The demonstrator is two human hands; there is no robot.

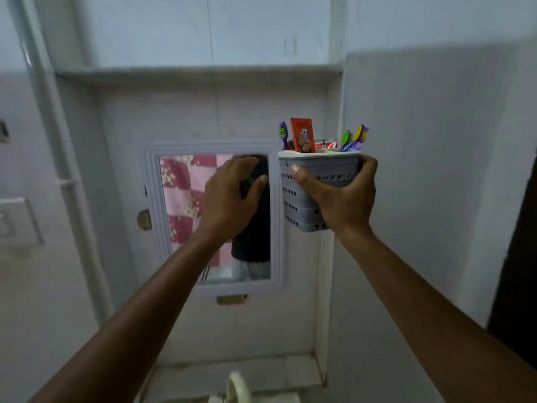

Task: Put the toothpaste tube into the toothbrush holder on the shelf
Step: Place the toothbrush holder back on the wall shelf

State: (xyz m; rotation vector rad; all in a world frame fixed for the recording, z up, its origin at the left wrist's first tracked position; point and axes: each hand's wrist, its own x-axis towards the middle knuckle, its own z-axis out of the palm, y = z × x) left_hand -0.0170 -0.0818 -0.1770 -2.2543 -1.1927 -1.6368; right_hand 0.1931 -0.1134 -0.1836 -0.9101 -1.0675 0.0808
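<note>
My right hand [340,196] grips a grey perforated toothbrush holder [299,199] from its right side and holds it up in the air beside the mirror. An orange-red tube [302,135] stands upright in the holder, flat crimped end up. A lower red tube end [325,144] pokes out beside it. A purple toothbrush [283,135] stands at the left, and green and yellow-purple brushes [356,138] at the right. My left hand [229,196] is raised in front of the mirror, fingers curled, thumb apart, with nothing in it. The stone shelf [203,72] runs above, bare.
A white-framed mirror [215,216] on the wall reflects a pink patterned cloth and a dark shape. A pale pipe [58,141] runs down the left wall. A white wall closes in on the right. A basin edge [238,388] shows below.
</note>
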